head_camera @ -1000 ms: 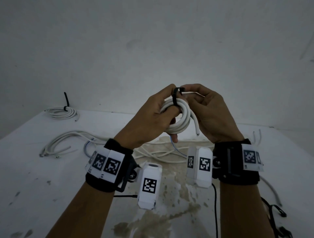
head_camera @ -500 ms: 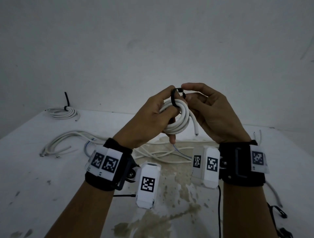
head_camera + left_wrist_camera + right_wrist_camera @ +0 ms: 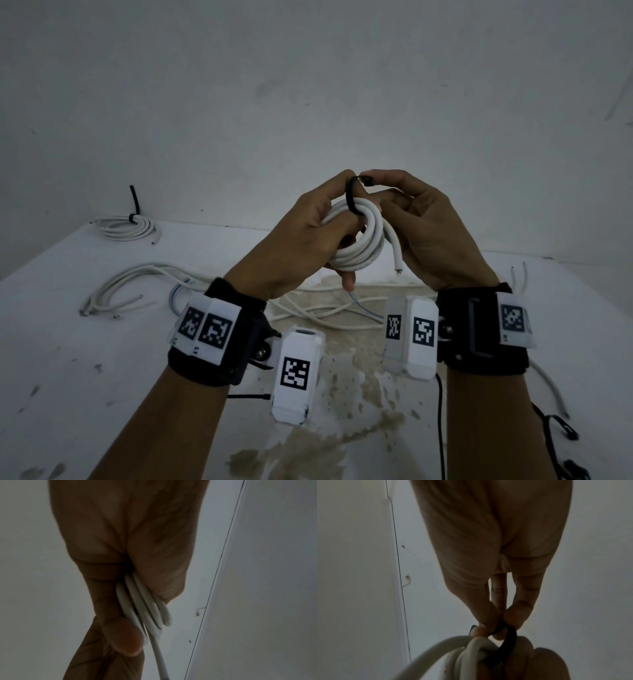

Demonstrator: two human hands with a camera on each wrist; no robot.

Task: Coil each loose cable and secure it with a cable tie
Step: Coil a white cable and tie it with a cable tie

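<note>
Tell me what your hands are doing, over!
Left hand grips white coil. Right hand pinches black cable tie looped round it. Nothing in the way.

A bare makeshift workspace: blank grey wall [image 3: 308,85], stained white table [image 3: 51,342] strewn with loose cables [image 3: 130,284].
</note>
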